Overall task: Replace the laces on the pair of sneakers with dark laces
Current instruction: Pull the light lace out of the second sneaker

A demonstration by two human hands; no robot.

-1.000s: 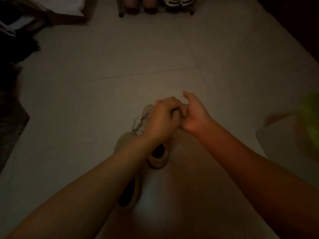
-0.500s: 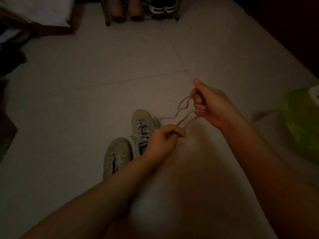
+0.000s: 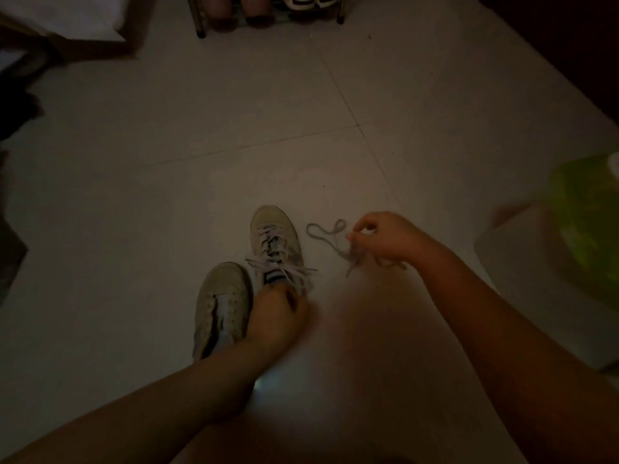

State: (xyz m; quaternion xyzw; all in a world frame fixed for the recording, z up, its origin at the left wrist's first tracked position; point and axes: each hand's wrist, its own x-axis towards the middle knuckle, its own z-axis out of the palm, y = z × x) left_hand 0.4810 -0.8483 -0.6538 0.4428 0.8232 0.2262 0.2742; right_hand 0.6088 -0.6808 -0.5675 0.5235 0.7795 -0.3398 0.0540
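**Old lace coming off, one sneaker stripped**

Right hand (image 3: 385,237) is pinching a limp pale flat fabric lace (image 3: 330,234), fingers curled round the bunched end; the rest is looping onto the pale tiled floor (image 3: 234,112) just ahead of the knuckles.

Left hand (image 3: 276,318) is sitting at the collar of the laced pale low-top canvas sneaker (image 3: 276,242), fingers curled. Whether it is actually gripping the collar or a lace end, I cannot tell: too dim.

The second pale sneaker (image 3: 222,306), eyelets bare, is lying just outboard of the left wrist, touching or nearly touching its mate.

Handling judgement:
- Lace is looking light, soft, no stiffness, likely to tangle. Best taken at the tip.
- Sneaker uppers are looking matte, pliable, slightly scuffed; soles stiffer. Hold at heel or collar while pulling laces through.

Dark replacement laces are not showing anywhere. A blurred green bag (image 3: 589,229) is sitting beyond the right forearm.
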